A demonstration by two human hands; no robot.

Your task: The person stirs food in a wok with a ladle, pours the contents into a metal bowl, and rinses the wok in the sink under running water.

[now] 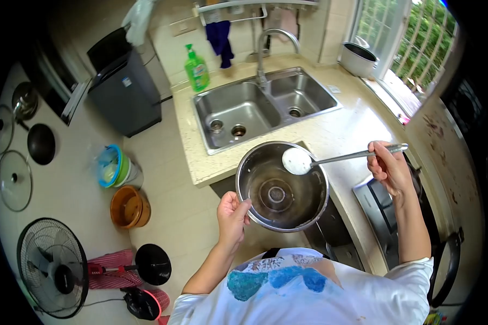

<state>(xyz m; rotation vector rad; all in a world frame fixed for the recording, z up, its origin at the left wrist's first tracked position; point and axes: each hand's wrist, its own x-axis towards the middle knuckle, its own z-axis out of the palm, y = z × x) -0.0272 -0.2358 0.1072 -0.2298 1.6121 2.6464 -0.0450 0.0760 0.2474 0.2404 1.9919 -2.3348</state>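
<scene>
A round metal pot [260, 187] is held out in front of the body, its inside facing up. My left hand [233, 216] grips its near left rim, thumb over the edge. Closed round the handle of a metal ladle [344, 157] is my right hand [389, 167], to the right of the pot. The ladle's bowl, with a bright white look, hangs over the pot's upper right part. Whether that white is content or glare, I cannot tell.
Beyond the pot is a double sink [244, 108] with a faucet [261, 54]. A green bottle [197, 70] stands behind its left side. A stove [377, 208] lies at right, a white pot [358, 58] by the window. Buckets [130, 207] and a fan [53, 268] stand left.
</scene>
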